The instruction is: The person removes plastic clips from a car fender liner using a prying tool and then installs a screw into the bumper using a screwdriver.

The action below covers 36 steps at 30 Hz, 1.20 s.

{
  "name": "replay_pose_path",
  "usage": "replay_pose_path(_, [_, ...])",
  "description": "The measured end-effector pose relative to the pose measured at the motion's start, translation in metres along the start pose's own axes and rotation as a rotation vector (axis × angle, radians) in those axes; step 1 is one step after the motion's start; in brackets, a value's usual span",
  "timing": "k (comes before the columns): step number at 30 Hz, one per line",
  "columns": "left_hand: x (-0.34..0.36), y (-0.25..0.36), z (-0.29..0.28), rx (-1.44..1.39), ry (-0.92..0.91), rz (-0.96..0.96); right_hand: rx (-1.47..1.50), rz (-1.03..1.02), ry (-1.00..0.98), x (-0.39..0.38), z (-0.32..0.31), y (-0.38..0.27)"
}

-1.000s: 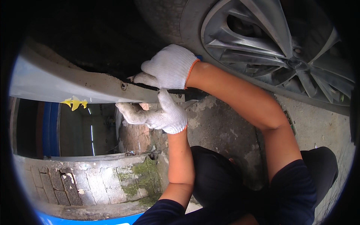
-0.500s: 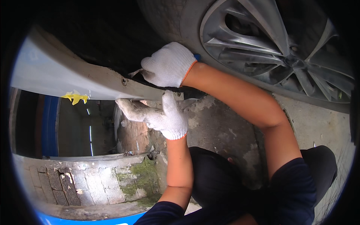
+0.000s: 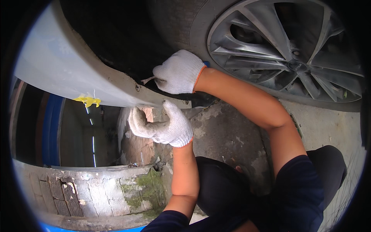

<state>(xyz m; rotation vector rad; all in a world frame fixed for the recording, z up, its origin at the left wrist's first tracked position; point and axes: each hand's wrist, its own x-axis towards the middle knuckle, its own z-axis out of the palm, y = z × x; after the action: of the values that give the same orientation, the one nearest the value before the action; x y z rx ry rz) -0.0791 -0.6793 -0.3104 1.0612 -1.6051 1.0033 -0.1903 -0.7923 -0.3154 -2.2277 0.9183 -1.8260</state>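
My left hand, in a white knit glove with an orange cuff, is just beneath the lower edge of the pale body panel, thumb raised and fingers curved apart from it. Above it, my right hand, in a matching glove, is closed on a thin flat piece at the dark wheel-arch liner; what that piece belongs to is unclear. A small fastener shows on the panel's rim. Ragged yellow tape clings to the panel's lower edge, left of both hands.
The car's tyre and alloy wheel fill the upper right. Below lie stained concrete and a low, mossy block ledge at the lower left, with a dark opening and blue upright beyond it.
The panel's outer end now stands higher in the view. My left hand has shifted slightly right, its fingers more curled; my right hand is a little lower and to the right, still closed.
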Motion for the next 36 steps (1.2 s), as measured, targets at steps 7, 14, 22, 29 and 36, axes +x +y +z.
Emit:
replay_pose_path(7, [-0.003,0.058,0.016,-0.770,-0.201,-0.832,0.027,-0.060,-0.011,-0.006,0.000,0.007])
replay_pose_path(14, [0.043,0.063,0.057,-0.914,-0.079,-1.065,0.173,-0.027,0.310,-0.016,0.005,0.014])
replay_pose_path(22, [0.039,0.067,0.071,-0.810,0.088,-1.069,-0.080,0.375,0.177,-0.049,0.013,0.010])
replay_pose_path(29, [0.040,0.057,0.072,-1.071,0.137,-1.115,-0.088,0.308,0.241,-0.040,0.015,0.016])
replay_pose_path(36, [0.039,0.052,0.072,-1.237,0.165,-1.173,-0.138,0.360,0.007,-0.036,-0.004,0.012])
